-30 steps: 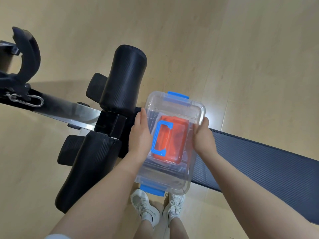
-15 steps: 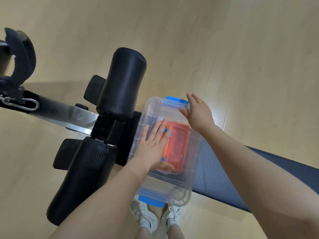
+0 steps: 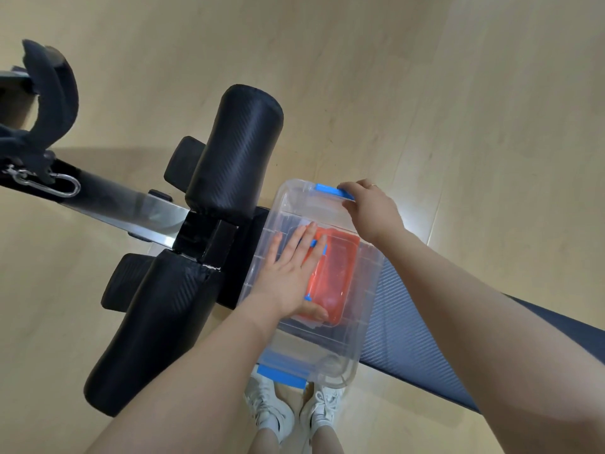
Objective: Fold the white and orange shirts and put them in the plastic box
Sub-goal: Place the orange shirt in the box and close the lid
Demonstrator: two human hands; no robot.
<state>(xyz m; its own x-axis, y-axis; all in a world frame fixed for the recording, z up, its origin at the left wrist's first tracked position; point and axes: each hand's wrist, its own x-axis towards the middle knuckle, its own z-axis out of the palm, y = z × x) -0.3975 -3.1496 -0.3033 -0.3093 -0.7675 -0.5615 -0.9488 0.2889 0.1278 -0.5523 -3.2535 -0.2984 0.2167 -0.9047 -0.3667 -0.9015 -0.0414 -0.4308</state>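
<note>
Pale wood floor under the padded counter [image 3: 409, 326]. Plastic box [image 3: 366, 326] is sitting on it, lid on. My left hand [image 3: 288, 273], grip open, is pressing flat on the lid; right hand [image 3: 370, 208] is gripping the far blue latch [image 3: 332, 191]. I'm holding the lid level while snapping. Orange shirt [image 3: 337, 273] is showing through; white shirt mostly hidden beneath.

Plastic box [image 3: 368, 267] sits crosswise on the bench pad [image 3: 425, 326], lid on, folded shirt [image 3: 337, 273] inside under the lid; a second garment possibly lies beneath it, hard to tell. Left hand [image 3: 291, 273] lies flat on the lid over the handle; right hand [image 3: 370, 208] is at the far end, fingers on the far latch [image 3: 330, 191], while the near latch [image 3: 281, 376] overhangs above the shoes [image 3: 294, 411]. Foam rollers [image 3: 235, 152] stand left of the box, carabiner [image 3: 62, 186] far left on the frame.
</note>
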